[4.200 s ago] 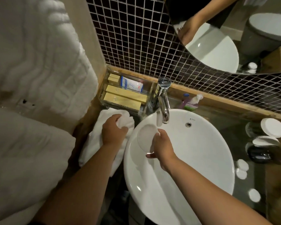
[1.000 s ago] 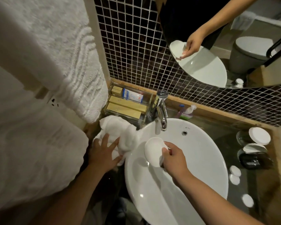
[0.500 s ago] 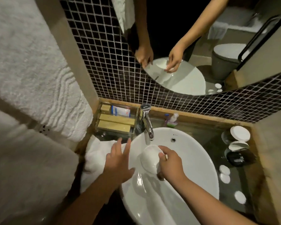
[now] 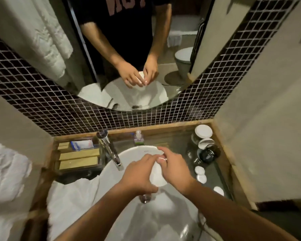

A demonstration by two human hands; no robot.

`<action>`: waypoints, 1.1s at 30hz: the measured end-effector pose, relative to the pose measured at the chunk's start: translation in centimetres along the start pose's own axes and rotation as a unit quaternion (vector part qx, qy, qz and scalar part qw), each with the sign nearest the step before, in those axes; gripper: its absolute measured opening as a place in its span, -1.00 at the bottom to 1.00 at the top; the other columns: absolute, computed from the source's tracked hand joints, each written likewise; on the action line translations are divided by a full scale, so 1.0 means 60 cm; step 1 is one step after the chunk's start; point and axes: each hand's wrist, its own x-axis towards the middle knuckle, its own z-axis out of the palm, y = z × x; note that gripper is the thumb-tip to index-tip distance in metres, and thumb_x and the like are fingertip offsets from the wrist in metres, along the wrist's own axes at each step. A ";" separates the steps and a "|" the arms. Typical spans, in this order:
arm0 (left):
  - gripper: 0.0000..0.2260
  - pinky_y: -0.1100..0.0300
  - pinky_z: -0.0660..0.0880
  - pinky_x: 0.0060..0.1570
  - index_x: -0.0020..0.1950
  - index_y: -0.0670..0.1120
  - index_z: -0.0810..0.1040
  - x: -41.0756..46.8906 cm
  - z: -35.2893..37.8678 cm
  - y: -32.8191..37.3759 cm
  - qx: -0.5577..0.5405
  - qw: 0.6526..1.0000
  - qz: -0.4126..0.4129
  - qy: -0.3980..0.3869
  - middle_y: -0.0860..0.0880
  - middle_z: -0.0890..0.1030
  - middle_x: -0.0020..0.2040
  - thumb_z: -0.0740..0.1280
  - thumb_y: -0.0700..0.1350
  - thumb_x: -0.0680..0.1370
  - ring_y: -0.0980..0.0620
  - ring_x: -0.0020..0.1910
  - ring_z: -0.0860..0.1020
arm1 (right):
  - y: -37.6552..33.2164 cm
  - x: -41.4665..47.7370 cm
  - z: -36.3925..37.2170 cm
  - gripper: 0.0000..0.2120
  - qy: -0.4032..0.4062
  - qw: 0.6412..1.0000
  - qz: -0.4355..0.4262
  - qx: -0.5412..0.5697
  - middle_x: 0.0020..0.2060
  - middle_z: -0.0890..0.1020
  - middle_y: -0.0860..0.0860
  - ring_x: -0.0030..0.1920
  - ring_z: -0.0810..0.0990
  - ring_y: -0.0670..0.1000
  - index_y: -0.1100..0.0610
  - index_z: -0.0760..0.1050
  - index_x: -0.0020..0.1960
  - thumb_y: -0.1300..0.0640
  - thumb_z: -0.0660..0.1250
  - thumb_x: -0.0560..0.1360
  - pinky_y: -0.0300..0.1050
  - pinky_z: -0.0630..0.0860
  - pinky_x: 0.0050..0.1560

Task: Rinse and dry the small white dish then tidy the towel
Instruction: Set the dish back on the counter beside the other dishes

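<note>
The small white dish (image 4: 157,176) is held over the white oval basin (image 4: 129,155), between both of my hands. My left hand (image 4: 138,176) grips its left side and my right hand (image 4: 175,171) grips its right side, with fingers over the top rim. The white towel (image 4: 71,204) lies crumpled on the counter left of the basin, and neither hand touches it. The chrome tap (image 4: 111,153) stands at the basin's back left. I see no water running.
A clear tray of boxed toiletries (image 4: 78,157) sits behind the towel. A small soap bottle (image 4: 138,139) stands by the wall. Jars, lids and a dark cup (image 4: 207,150) crowd the counter on the right. A mirror hangs above on the tiled wall.
My left hand has let go of the towel and moved right onto the dish. Both hands now hold the dish nearer the basin's middle. The view has tilted up toward the mirror.
</note>
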 end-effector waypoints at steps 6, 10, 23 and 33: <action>-0.20 0.03 0.58 -0.09 0.30 0.25 0.28 0.063 0.000 0.052 -0.030 0.998 -0.038 0.051 0.20 0.48 0.17 0.45 0.27 0.09 0.10 0.06 0.55 | 0.041 0.019 -0.052 -0.46 -0.066 0.997 -0.039 -0.013 0.47 0.41 0.05 0.43 0.39 0.06 0.05 0.28 0.55 0.01 0.29 0.61 0.00 0.31 0.44; -0.21 -0.01 0.50 0.01 0.30 0.14 0.29 0.106 0.001 0.065 0.032 0.998 -0.050 0.037 0.11 0.47 0.19 0.41 0.41 0.16 0.02 0.06 0.57 | 0.071 0.013 -0.076 -0.15 -0.121 0.987 -0.063 -0.087 0.62 0.02 -0.03 0.56 0.14 0.06 0.01 -0.08 0.63 -0.02 0.31 0.49 0.05 0.26 0.48; -0.03 0.02 0.52 -0.01 0.39 0.09 0.17 0.181 0.043 0.082 0.069 0.996 -0.053 -0.014 0.07 0.46 0.30 0.55 0.29 0.10 -0.02 0.10 0.57 | 0.121 0.091 -0.075 0.02 -0.112 0.943 -0.089 -0.301 0.41 0.35 0.05 0.29 0.45 0.13 0.10 0.06 0.58 -0.07 0.58 0.34 0.08 0.49 0.20; -0.06 -0.08 0.42 0.12 0.39 0.02 0.26 0.259 0.039 0.095 0.119 0.990 -0.057 -0.041 0.03 0.46 0.28 0.54 0.31 0.14 -0.05 0.12 0.55 | 0.147 0.157 -0.092 0.00 -0.133 0.929 -0.064 -0.340 0.39 0.37 0.09 0.40 0.34 0.18 0.07 0.13 0.54 -0.18 0.57 0.29 0.36 0.17 0.47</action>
